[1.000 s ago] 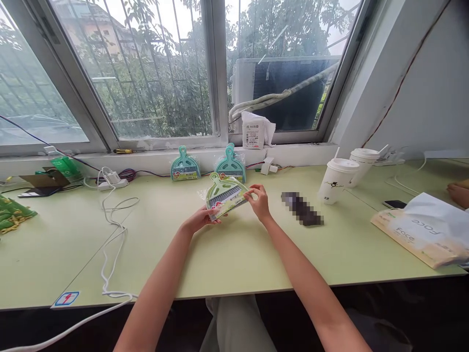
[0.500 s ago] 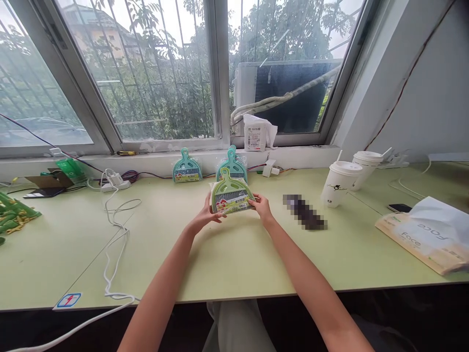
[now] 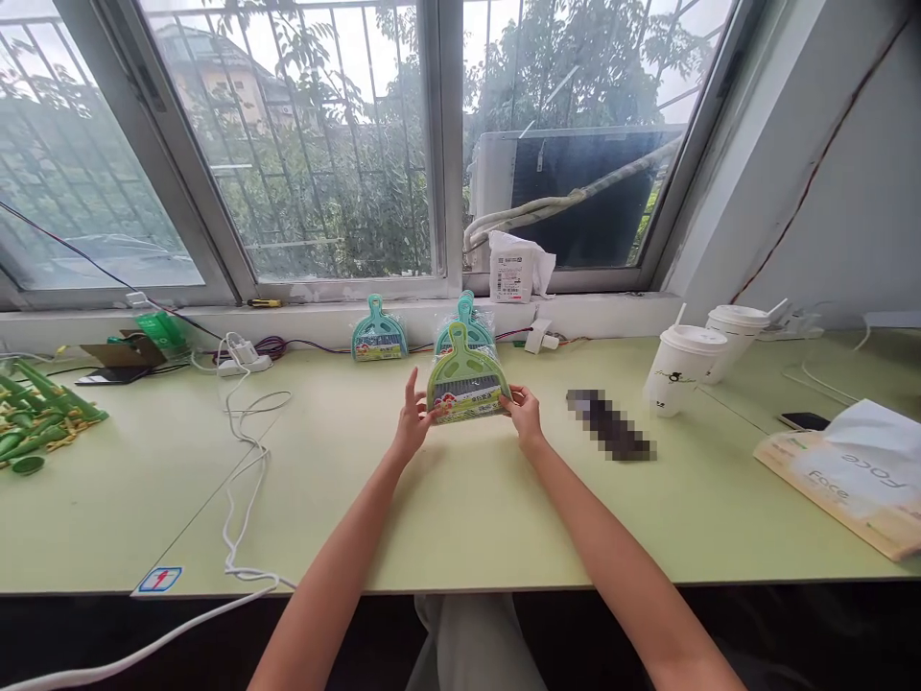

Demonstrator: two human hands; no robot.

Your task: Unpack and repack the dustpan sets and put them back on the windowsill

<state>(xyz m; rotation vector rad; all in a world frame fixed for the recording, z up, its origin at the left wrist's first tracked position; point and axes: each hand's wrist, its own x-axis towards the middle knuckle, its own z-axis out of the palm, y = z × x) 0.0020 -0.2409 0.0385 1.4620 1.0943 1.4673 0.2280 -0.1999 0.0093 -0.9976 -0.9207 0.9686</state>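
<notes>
A light green dustpan and brush set (image 3: pixel 467 384) in clear wrap is upright, leaning slightly back, between my two hands. My left hand (image 3: pixel 413 427) is at its lower left corner, the thumb against the front and the index finger raised clear of the edge. At the lower right corner, my right hand (image 3: pixel 525 415) grips the set with the thumb in front and fingers behind. Just behind it are several teal dustpan sets (image 3: pixel 466 309), partly hidden. Another teal dustpan set (image 3: pixel 379 331) leans by the sill to their left.
White cables (image 3: pixel 245 461) cross the table on the left, near a green heap (image 3: pixel 43 417). To the right are a pixelated dark object (image 3: pixel 611 427), two white cups (image 3: pixel 680 369) (image 3: pixel 738 326) and a tissue pack (image 3: pixel 841 470). A white packet (image 3: pixel 512 269) stands on the sill.
My left index finger has lifted away from the set's edge. The set is a little more upright between my hands. The whole view has shifted slightly.
</notes>
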